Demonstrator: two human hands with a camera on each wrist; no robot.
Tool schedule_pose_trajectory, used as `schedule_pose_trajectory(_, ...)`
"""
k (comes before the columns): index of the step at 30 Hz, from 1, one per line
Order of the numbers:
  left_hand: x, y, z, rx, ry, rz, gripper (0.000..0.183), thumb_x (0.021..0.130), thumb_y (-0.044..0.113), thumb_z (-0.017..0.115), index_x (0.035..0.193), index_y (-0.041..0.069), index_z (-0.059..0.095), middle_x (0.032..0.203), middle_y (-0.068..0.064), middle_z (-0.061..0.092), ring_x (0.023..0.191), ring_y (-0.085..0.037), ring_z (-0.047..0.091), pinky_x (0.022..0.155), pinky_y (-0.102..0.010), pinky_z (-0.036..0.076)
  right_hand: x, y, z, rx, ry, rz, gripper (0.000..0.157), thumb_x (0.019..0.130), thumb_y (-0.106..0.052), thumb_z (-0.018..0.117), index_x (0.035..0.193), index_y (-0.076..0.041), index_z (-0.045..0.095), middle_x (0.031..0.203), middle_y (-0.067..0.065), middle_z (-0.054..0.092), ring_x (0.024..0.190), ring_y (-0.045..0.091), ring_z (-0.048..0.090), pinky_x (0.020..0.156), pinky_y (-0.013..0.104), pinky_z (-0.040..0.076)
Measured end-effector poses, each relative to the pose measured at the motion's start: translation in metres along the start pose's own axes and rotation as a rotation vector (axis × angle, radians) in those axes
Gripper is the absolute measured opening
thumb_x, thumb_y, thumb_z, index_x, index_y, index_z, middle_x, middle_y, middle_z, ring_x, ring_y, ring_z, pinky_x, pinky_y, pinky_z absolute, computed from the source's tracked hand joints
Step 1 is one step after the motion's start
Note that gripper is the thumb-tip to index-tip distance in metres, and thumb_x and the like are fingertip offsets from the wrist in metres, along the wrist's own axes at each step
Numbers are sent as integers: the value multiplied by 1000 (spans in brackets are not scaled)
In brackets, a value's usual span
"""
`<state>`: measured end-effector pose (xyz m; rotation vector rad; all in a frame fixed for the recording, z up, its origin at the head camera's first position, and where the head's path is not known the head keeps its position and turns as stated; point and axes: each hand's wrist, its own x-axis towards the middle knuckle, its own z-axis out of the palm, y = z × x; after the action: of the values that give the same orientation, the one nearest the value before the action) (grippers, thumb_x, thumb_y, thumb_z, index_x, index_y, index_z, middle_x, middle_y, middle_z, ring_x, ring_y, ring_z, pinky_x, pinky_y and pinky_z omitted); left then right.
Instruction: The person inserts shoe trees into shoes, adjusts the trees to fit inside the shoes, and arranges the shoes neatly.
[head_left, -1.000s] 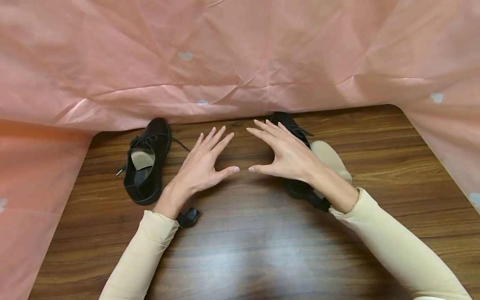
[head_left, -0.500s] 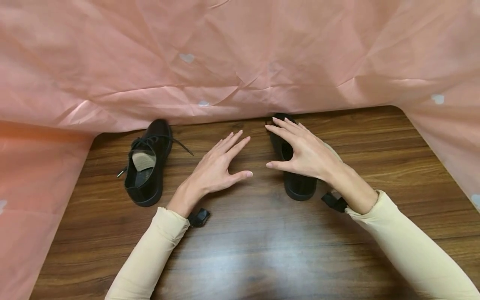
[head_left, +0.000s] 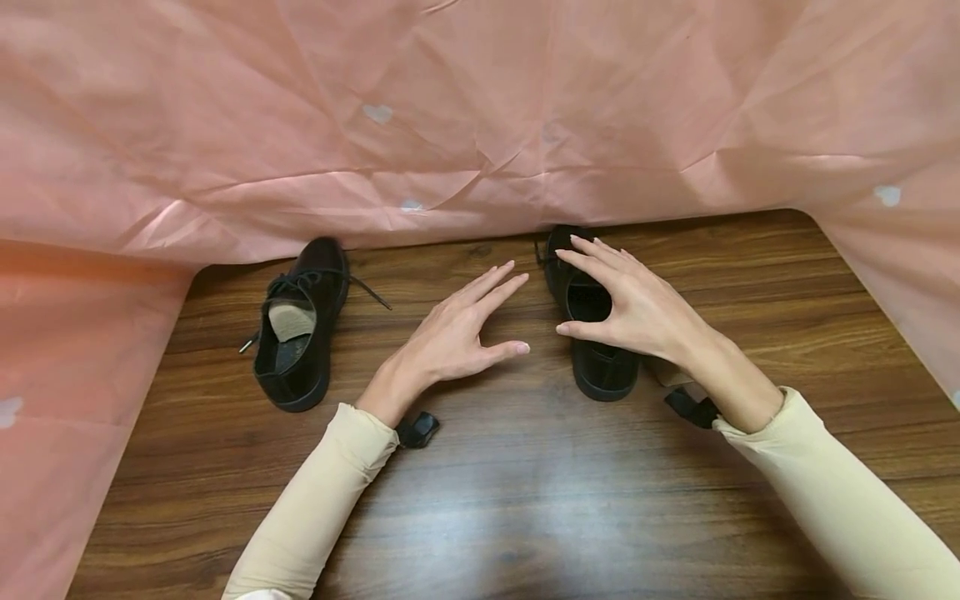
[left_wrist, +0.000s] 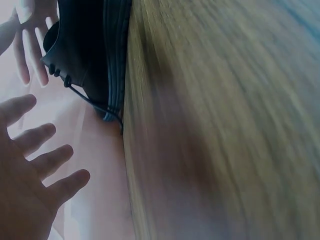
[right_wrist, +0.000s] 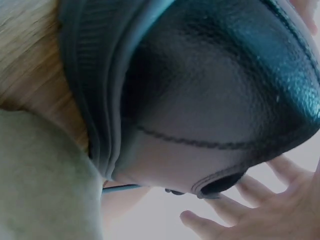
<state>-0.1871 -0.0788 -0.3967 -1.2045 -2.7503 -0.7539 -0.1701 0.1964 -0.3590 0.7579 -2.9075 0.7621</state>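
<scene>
Brown wood surface (head_left: 810, 317), its dark grain running left to right and its far right corner rounded. Creased pink cloth (head_left: 480, 75) with pale hearts (head_left: 377, 113) rises at far, left and right, more orange at left. Whitish glare (head_left: 465, 525) shines near the middle.

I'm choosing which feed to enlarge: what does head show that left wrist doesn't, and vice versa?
Head only: the left black lace-up shoe, its beige insert and the cream sleeves. Left wrist only: the grooved sole edge of the right black lace-up shoe. Both: that shoe, the left hand, the right hand, the wood-grain surface and the pink cloth.
</scene>
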Motion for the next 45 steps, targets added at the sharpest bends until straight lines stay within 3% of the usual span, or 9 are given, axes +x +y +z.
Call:
schedule_pose_trajectory(6, 3, 2, 4, -25, -12, 18, 85, 88, 67, 59, 158, 33, 25, 165, 10, 15, 148, -19, 25, 111, -48, 38, -5, 5, -2, 12, 3, 12, 90, 79, -55, 79, 154, -28, 38, 162, -3, 26, 149, 32, 22, 114, 61, 24)
schedule_pose_trajectory(13, 10, 5, 8, -64, -25, -11, 83, 88, 67, 59, 157, 41, 22, 163, 19, 12, 146, -10, 24, 110, -44, 39, -13, 13, -5, 6, 5, 23, 90, 79, -53, 80, 154, -25, 39, 162, -1, 26, 147, 37, 25, 109, 66, 29)
schedule_pose_trajectory(21, 18, 7, 11, -99, -48, -25, 84, 87, 67, 61, 158, 35, 26, 162, 22, 11, 146, -7, 22, 110, -45, 38, -19, 19, -5, 9, 2, 24, 90, 79, -52, 80, 154, -24, 40, 162, 5, 28, 145, 39, 29, 107, 66, 31)
schedule_pose_trajectory(26, 20, 6, 12, -118, -42, -16, 84, 88, 63, 62, 158, 34, 26, 163, 19, 12, 149, -9, 17, 116, -42, 31, -21, 22, -6, 19, 6, 11, 89, 79, -48, 81, 154, -23, 39, 163, 1, 26, 145, 38, 29, 108, 65, 32)
schedule_pose_trajectory(33, 30, 9, 19, -161, -22, 14, 84, 88, 61, 65, 157, 32, 29, 161, 8, 27, 148, -5, 15, 118, -34, 25, -32, 27, -11, 49, 17, 57, 88, 79, -45, 82, 153, -22, 41, 162, 0, 27, 144, 37, 31, 106, 65, 33)
schedule_pose_trajectory(45, 38, 13, 27, -215, -4, 5, 80, 89, 55, 67, 156, 33, 31, 162, 10, 24, 144, -3, 22, 114, -31, 31, -42, 36, -12, 77, -15, 51, 89, 78, -39, 85, 153, -25, 40, 162, 2, 27, 143, 38, 32, 104, 65, 35)
